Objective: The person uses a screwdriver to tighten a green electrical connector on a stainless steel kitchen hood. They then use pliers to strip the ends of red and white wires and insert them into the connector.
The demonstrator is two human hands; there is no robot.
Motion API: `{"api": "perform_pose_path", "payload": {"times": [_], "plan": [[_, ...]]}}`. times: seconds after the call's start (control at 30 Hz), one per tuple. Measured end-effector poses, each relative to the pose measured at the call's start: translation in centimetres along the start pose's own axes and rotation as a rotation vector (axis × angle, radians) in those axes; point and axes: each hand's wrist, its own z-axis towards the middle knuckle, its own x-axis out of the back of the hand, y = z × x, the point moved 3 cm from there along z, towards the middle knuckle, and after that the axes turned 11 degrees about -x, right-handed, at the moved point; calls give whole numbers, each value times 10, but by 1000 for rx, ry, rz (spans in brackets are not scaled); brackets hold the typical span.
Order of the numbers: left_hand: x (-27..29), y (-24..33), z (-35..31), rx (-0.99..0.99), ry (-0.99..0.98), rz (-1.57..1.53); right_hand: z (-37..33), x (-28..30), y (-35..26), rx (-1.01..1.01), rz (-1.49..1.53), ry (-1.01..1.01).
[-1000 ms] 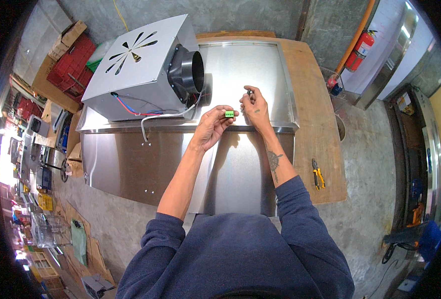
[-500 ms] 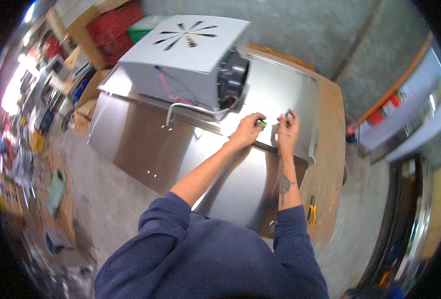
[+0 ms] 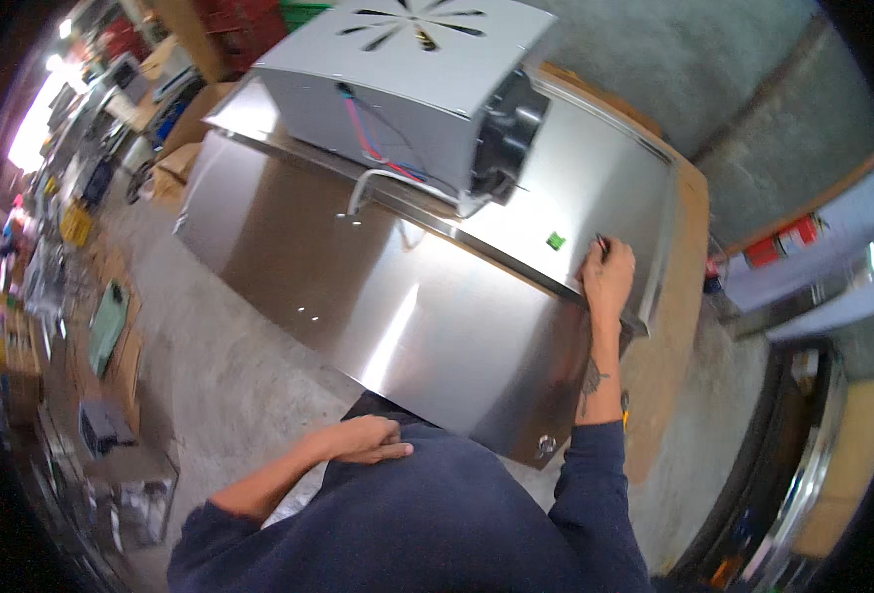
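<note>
My right hand [image 3: 609,272] is closed over the bright metal panel [image 3: 615,178], its fingertips pinched on a small dark thing [image 3: 602,246] too small to name. Left of those fingers, a small bright green piece [image 3: 556,240] lies by itself on the panel. My left hand [image 3: 370,440] is close to my body, below the front edge of the sheet metal [image 3: 437,326]. It holds nothing I can see; its fingers are loosely bent and partly apart. A grey metal box [image 3: 388,124] with slots on top stands on the panel, with a black round fan outlet [image 3: 508,133] on its right side.
Red and blue wires [image 3: 373,143] and a white cable [image 3: 383,176] hang at the box's front. Yellow-handled pliers [image 3: 625,407] lie on the wooden board [image 3: 669,366], mostly behind my right forearm. Cluttered shelving and cardboard [image 3: 111,336] line the left.
My left hand has let go of the green piece, which now lies on the panel, and has drawn back to my body. My right hand stays over the panel, and the view has shifted.
</note>
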Motion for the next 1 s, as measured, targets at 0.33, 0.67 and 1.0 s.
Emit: {"api": "perform_pose_path", "payload": {"times": [0.33,0.67,1.0], "plan": [[8,-60,-53,118,48,-225,-45,12,-37,14,-80,378],[117,-102,-103,82,-351,-608,-169,61,66,-462,-69,713],[232,-13,43,-446,754,623,-288,83,380,-691,-827,90]]}}
